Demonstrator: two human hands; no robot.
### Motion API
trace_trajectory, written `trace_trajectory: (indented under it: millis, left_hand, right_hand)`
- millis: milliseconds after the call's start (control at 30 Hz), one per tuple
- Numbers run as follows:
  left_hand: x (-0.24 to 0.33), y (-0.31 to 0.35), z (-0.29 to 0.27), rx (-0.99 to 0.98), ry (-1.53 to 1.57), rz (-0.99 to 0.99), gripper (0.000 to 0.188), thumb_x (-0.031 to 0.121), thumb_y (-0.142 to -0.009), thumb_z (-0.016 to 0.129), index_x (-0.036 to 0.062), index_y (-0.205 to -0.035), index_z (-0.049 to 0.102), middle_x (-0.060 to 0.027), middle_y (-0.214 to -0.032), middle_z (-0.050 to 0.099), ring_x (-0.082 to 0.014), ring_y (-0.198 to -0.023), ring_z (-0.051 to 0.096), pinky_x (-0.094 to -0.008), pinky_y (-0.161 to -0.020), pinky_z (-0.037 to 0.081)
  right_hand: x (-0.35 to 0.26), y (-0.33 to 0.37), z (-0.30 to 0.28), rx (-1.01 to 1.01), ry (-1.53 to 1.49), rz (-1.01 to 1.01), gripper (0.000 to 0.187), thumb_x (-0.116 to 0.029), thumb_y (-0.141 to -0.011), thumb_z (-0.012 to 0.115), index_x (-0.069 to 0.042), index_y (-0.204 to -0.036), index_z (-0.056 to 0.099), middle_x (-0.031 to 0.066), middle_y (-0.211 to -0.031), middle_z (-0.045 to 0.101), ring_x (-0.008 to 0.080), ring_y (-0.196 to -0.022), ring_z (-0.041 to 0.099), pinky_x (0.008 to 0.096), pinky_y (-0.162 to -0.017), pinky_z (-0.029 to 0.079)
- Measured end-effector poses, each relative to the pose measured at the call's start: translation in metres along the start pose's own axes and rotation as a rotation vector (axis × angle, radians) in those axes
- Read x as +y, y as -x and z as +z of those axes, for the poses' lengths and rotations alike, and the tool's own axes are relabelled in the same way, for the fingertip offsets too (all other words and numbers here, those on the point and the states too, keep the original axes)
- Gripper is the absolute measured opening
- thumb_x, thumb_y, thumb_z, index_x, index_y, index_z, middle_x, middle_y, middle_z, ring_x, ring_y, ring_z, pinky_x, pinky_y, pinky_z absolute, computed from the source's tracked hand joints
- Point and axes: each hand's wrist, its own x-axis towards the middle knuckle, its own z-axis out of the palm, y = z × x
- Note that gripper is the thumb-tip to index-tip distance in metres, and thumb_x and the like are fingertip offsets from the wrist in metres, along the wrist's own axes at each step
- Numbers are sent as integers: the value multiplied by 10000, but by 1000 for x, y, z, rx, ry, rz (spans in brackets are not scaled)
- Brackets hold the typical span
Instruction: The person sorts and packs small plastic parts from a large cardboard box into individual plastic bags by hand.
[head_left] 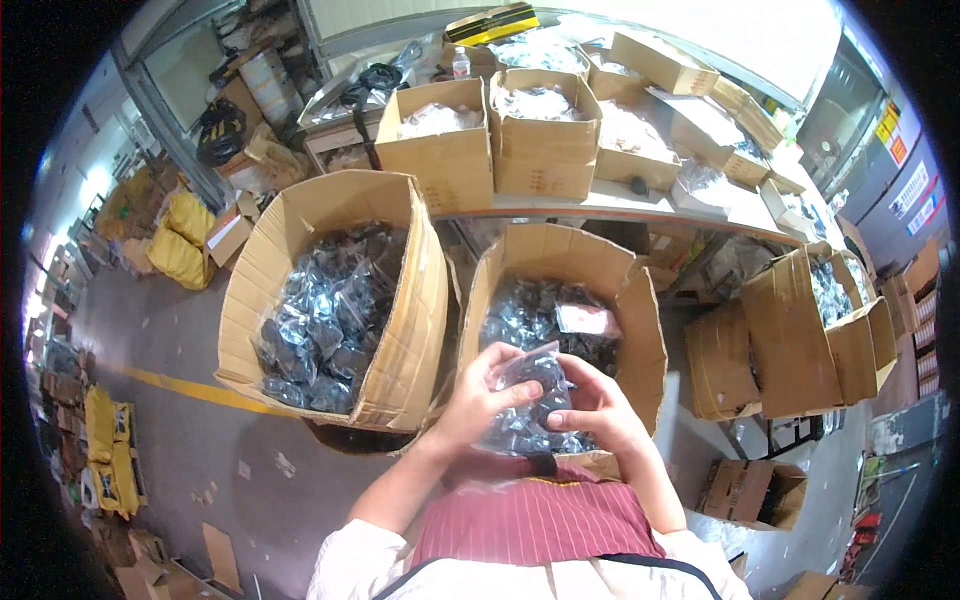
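Both of my hands grip one clear plastic bag point(540, 372) with dark contents that I cannot make out in detail. My left hand point(490, 390) has its thumb pressed on the bag from the left. From the right, my right hand point(596, 405) pinches it with the thumb low on its front. The bag is above the near part of an open cardboard box point(640, 330). Inside that box lie several similar bags point(520, 305) and a flat pale packet point(588, 320) with reddish marks. My hands hide part of the box's contents.
To the left stands a larger open carton point(425, 300) holding many dark-filled bags point(330, 310). Behind, a table point(640, 205) bears several open boxes point(545, 160) and a bottle point(461, 63). More cartons point(790, 330) stand at right, and a small open box point(745, 495) sits on the floor.
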Motion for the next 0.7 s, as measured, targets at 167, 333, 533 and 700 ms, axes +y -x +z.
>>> trace_trajectory:
  millis: [167,333,533,700]
  left_hand:
    - [1,0,-3,148,161,63,372,88,-888,750,10,-1192,550,-106,-1164,647,-172,-1074,616,-325,-968,479]
    - [3,2,-3,168,377,48,393,55,-893,724,9,-1240,544,-100,-1219,643,-184,-1120,611,-337,-1006,473]
    - [-1,4,-6,121,583,60,576,22,-926,653,39,-1459,435,-108,-1277,643,-208,-1145,654,-352,-992,547]
    - [-1,8,-6,141,658,34,564,-19,-915,620,45,-1450,455,-116,-1260,654,-211,-1146,660,-344,-953,583]
  right_hand:
    - [-3,3,-4,86,17,-24,662,1,-780,793,-44,-1390,541,76,-1320,616,164,-1166,607,318,-946,529]
    - [3,2,-3,150,6,-84,563,-19,-803,794,-31,-1331,598,78,-1218,680,141,-1057,663,282,-901,541]
    - [8,1,6,245,24,-236,476,13,-837,776,-3,-1287,622,74,-1183,692,124,-1051,657,265,-896,544]
    - [11,0,10,283,33,-324,420,41,-849,761,4,-1249,641,66,-1195,682,126,-1050,656,262,-901,542]
